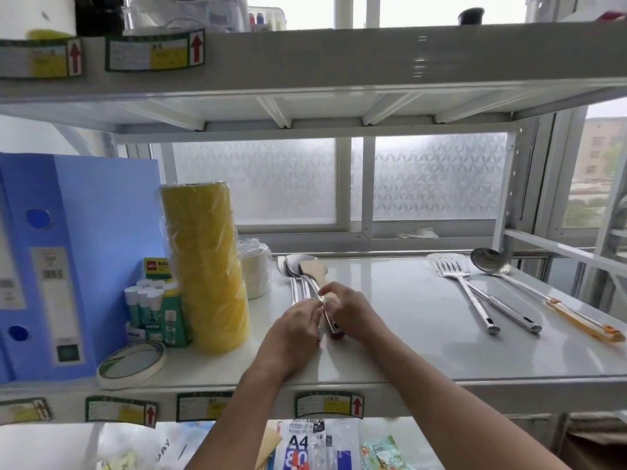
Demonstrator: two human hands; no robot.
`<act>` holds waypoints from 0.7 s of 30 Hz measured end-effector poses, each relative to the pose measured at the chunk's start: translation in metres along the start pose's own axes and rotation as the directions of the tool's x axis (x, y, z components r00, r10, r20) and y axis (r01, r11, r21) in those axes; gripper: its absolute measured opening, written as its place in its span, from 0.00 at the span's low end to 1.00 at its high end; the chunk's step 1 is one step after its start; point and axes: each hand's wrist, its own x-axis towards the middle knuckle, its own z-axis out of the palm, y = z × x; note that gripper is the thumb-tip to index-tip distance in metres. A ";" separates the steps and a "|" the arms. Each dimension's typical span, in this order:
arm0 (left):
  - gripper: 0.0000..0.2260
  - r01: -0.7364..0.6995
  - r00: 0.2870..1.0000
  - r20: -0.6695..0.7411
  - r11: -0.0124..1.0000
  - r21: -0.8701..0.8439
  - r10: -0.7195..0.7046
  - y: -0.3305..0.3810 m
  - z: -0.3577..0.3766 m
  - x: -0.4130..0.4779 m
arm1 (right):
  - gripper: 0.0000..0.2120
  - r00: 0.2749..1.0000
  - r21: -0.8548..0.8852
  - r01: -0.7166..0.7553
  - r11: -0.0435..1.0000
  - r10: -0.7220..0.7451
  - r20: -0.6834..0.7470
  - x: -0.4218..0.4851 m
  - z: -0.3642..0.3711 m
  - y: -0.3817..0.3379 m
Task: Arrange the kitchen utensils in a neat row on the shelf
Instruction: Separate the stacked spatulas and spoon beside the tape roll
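On the white shelf [390,351], a bunch of utensils lies just right of the tape rolls: steel spoons [293,268] and a wooden spatula [314,269], heads toward the window. My left hand [298,325] and my right hand [349,312] meet over their handles, fingers closed around them; a steel handle with a red end [334,330] shows between the hands. Far right on the shelf lie a slotted steel turner [451,266], a steel ladle [490,261] and a utensil with an orange handle [583,320], fanned out side by side.
A yellow stack of tape rolls [203,266], a white roll [256,273], glue sticks [149,300], a flat tape ring [132,364] and blue binders [68,259] fill the shelf's left. Another shelf [339,56] hangs overhead. Packets [315,446] lie on the level below.
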 end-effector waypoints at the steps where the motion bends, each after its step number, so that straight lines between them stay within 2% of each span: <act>1: 0.17 0.031 0.999 -0.022 0.998 -0.057 -0.032 0.001 -0.002 0.000 | 0.15 0.999 -0.027 0.013 1.000 -0.011 0.052 0.001 0.004 -0.001; 4: 0.22 0.097 0.992 -0.067 0.990 -0.106 -0.104 0.005 -0.009 -0.001 | 0.25 0.982 -0.200 0.091 0.976 -0.055 0.178 -0.001 0.014 -0.005; 7: 0.23 0.172 0.983 -0.043 0.979 -0.105 -0.178 0.006 -0.011 0.000 | 0.28 0.974 -0.299 0.086 0.950 -0.017 0.224 0.000 0.015 -0.010; 11: 0.21 0.252 0.968 -0.003 0.967 -0.047 -0.252 0.003 -0.009 0.003 | 0.28 0.974 -0.357 0.096 0.929 -0.014 0.226 -0.006 0.015 -0.014; 14: 0.22 0.271 0.963 0.008 0.962 0.019 -0.271 0.002 -0.006 0.002 | 0.32 0.982 -0.386 0.058 0.920 0.017 0.189 -0.007 0.020 -0.013; 21: 0.24 0.286 0.958 -0.002 0.955 0.079 -0.286 0.001 -0.004 0.002 | 0.30 0.988 -0.384 -0.034 0.923 0.090 0.127 -0.008 0.024 -0.006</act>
